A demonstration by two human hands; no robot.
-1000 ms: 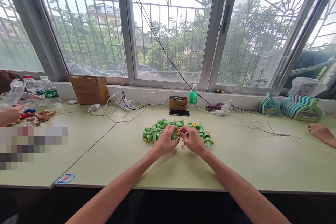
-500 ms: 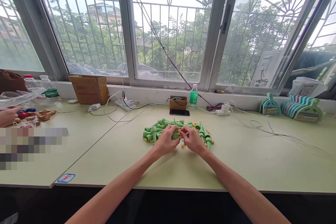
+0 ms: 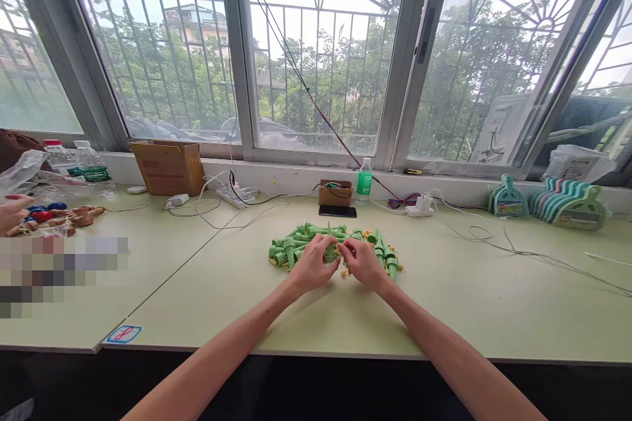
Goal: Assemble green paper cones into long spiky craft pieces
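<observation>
My left hand point(image 3: 315, 262) is closed around a green plastic spike point(image 3: 330, 250), whose pointed end sticks up past the fingers. My right hand point(image 3: 364, 264) has its fingertips pinched together right against the spike, on what seems a small yellow piece, mostly hidden by the fingers. Behind and left of my hands lies a heap of green tubular parts and spikes point(image 3: 301, 237). More green cone-shaped spikes point(image 3: 392, 266) lie beside my right hand. Small yellow pieces point(image 3: 344, 273) are scattered under and among them.
A phone point(image 3: 338, 212), a small cardboard box point(image 3: 336, 193) and a green-labelled bottle point(image 3: 364, 183) stand behind the heap. Power strips point(image 3: 237, 196) and cables run along the wall. Dustpan-like items point(image 3: 567, 204) stand far right. At left, another person's hand point(image 3: 14, 214) is near red and blue balls.
My hands stay at the same spot, with only a slight shift of the right fingers. The other person's hand at the left has drawn back toward the picture's edge.
</observation>
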